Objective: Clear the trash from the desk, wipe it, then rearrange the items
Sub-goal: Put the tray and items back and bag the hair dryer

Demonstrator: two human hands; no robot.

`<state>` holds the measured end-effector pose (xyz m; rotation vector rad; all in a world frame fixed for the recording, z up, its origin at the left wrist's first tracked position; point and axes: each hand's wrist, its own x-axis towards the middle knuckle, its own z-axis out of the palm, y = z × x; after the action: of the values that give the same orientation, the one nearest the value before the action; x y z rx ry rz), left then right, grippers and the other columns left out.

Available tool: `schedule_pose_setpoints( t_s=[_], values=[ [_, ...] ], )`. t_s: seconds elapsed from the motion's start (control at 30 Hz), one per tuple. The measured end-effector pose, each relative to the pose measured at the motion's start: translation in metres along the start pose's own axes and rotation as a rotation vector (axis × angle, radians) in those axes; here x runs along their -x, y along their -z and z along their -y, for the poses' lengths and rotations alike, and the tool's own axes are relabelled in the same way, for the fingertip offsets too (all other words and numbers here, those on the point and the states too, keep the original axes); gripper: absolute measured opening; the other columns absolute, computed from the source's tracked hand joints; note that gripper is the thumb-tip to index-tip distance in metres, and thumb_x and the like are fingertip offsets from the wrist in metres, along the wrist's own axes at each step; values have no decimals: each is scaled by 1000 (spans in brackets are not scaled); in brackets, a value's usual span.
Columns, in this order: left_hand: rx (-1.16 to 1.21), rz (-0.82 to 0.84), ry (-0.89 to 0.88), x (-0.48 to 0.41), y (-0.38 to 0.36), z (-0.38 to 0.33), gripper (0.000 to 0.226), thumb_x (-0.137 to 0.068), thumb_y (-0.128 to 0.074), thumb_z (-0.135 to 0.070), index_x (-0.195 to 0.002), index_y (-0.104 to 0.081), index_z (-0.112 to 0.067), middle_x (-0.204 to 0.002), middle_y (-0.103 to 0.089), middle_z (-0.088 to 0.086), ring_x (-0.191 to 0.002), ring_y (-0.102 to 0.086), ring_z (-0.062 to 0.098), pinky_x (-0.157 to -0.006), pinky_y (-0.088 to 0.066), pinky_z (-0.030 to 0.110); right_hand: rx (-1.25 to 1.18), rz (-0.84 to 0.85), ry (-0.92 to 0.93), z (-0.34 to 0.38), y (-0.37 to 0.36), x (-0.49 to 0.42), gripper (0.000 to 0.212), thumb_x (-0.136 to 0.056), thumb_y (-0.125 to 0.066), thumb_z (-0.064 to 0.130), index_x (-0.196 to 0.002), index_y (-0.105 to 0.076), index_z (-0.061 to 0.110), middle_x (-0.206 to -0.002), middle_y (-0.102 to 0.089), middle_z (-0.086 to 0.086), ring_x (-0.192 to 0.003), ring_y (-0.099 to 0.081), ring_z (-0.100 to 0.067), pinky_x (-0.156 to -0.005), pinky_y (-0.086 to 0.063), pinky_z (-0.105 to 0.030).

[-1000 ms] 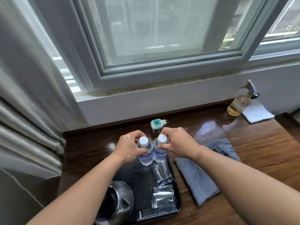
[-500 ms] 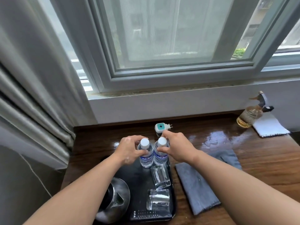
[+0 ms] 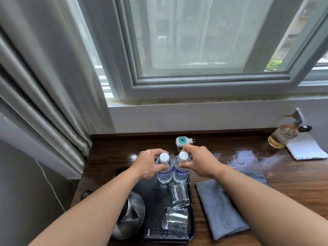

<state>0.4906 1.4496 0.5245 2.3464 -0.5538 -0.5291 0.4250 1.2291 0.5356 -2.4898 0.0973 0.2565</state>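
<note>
Your left hand (image 3: 148, 165) pinching left bottle (image 3: 165, 175), right hand (image 3: 199, 162) pinching right bottle (image 3: 180, 174), kettle (image 3: 132, 214) half-hidden under forearm, tray (image 3: 156, 197) near left edge of desk (image 3: 276, 183).

Dark wooden worktop (image 3: 284, 183), glossy, set below a window sill. Black tray (image 3: 154, 197) lies at its front left. Grey cloth (image 3: 220, 210) lies flat just right of the tray. White plug-in device (image 3: 182, 141) with a teal face sits just behind the tray. Spray bottle (image 3: 284, 134) of amber liquid stands far right of the tray, at the back edge, beside a white cloth (image 3: 305, 148).
</note>
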Motion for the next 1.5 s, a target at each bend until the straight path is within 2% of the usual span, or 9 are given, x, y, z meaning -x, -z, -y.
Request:
schedule_pose_setpoints(
  t_s=[0.27,0.63,0.8,0.97,1.07,1.17,1.3,1.4,1.5],
  values=[
    [16,-30,0,0,-6,1,43,-75,-83,-38,-115,-67,-38,-106,-72,-15,-99,-67,4,-86,-52,24,-25,-20,-6,-7,-7,0,35,-78,-83,43,-97,-55,37,-98,-69,10,-92,-66,-12,-85,-56,-40],
    [54,26,18,5,0,3,58,-78,-81,-32,-130,-57,-37,-127,-64,-10,-117,-60,10,-100,-49,32,-39,-15,43,-13,-4,7,40,-81,-80,46,-116,-61,39,-113,-69,14,-105,-64,-9,-94,-51,-34],
    [63,-15,44,8,0,2,69,-78,-82,-33,-139,-50,-31,-135,-60,-3,-119,-60,14,-103,-49,33,-55,-32,28,-18,-2,11,69,-80,-81,49,-141,-49,40,-130,-64,6,-113,-62,-10,-103,-48,-31],
    [136,-118,109,27,-3,-5,81,-79,-81,-34,-148,-39,-26,-138,-54,-1,-121,-56,14,-101,-47,31,-75,-37,-1,-33,1,21,80,-76,-82,54,-144,-40,46,-132,-60,6,-105,-64,-11,-100,-52,-35],
    [208,-214,157,51,-3,-10,73,-78,-82,-33,-141,-44,-25,-129,-57,-5,-118,-56,11,-97,-49,27,-82,-43,-33,-48,-1,33,85,-75,-82,55,-147,-38,42,-129,-57,11,-102,-66,-9,-98,-53,-33],
    [322,-338,168,89,-20,-9,46,-78,-82,-24,-116,-56,-29,-114,-63,-11,-109,-60,5,-86,-52,20,-85,-41,-49,-72,-12,49,82,-74,-84,52,-144,-44,37,-130,-60,12,-98,-66,-4,-95,-53,-29],
    [255,-140,182,131,-75,9,40,-76,-78,-30,-107,-54,-37,-111,-62,-17,-109,-60,0,-91,-55,23,27,79,-34,-96,-40,70,80,-79,-81,45,-148,-43,32,-141,-55,15,-110,-59,1,-98,-45,-18],
    [119,34,220,132,-110,29,74,-68,-73,-50,-135,-46,-34,-130,-51,-19,-122,-49,-1,-104,-45,21,99,147,29,-100,-67,71,87,-79,-79,46,-153,-34,35,-152,-43,16,-128,-51,-4,-109,-39,-21],
    [111,125,267,121,-126,48,100,-62,-76,-52,-150,-33,-32,-143,-41,-17,-132,-41,1,-113,-37,23,133,166,89,-100,-91,64,92,-80,-76,46,-156,-27,34,-157,-35,16,-140,-40,-7,-115,-36,-26]
  ],
)
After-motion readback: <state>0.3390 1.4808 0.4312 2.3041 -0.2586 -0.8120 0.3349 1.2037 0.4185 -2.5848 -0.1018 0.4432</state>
